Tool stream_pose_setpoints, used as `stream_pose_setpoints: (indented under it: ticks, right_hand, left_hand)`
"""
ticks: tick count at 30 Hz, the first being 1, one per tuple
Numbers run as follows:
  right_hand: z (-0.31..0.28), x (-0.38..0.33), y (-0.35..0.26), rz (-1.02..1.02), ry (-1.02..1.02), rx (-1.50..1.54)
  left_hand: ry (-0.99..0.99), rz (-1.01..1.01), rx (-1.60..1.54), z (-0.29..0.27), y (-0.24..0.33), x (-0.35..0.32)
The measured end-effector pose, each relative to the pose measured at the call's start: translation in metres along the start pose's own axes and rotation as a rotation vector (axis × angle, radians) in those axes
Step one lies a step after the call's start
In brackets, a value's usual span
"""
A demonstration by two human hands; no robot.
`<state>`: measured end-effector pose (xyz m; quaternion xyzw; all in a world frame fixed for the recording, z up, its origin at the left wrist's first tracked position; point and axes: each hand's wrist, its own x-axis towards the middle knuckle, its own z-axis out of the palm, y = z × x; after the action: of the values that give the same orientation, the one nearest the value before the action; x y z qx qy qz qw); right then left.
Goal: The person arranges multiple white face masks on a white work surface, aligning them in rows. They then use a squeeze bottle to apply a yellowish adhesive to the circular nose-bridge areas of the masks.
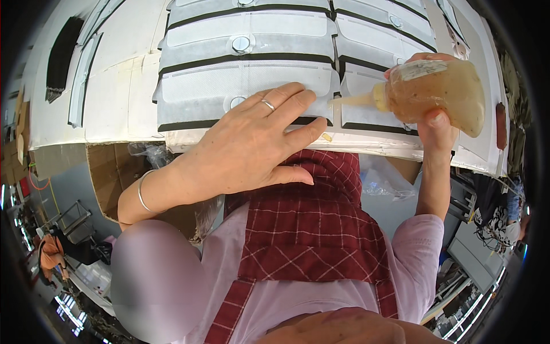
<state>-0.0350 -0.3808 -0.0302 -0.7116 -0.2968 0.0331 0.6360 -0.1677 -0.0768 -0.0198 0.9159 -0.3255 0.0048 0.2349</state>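
Observation:
My left hand (246,137) rests palm down on the nearest white fabric-like panel (197,86), fingers stretched out and slightly spread. A ring and a bracelet are on that hand and wrist. My right hand (438,129) grips a clear squeeze bottle (458,94) of cloudy amber liquid, tipped on its side. Its narrow nozzle (352,100) points left, the tip close to the panel's right edge; whether it touches cannot be made out. Black strips edge the panels, and a round silvery disc (241,44) sits in the middle of the panel behind.
More panels lie in two overlapping columns across the white work table (123,86). Black strips (64,54) are stacked at the far left. A cardboard box (106,178) and a clear plastic bag (387,180) are below the table's front edge.

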Motion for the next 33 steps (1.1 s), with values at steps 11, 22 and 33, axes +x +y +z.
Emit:
stream_pose_setpoints:
  ticks: [11,22,33]
  right_hand:
    - [0.018,0.009,-0.009,-0.35,-0.191,-0.057]
    - [-0.066,0.031,0.001,-0.414,0.346,0.034]
    - [-0.014,0.048,0.021,-0.056,0.061,0.189]
  left_hand:
    - [-0.005,-0.002,-0.015,0.0,0.0,0.0]
    - [-0.009,0.001,-0.029,-0.002,-0.001,0.002]
    - [0.054,0.019,0.086,-0.03,-0.054,0.044]
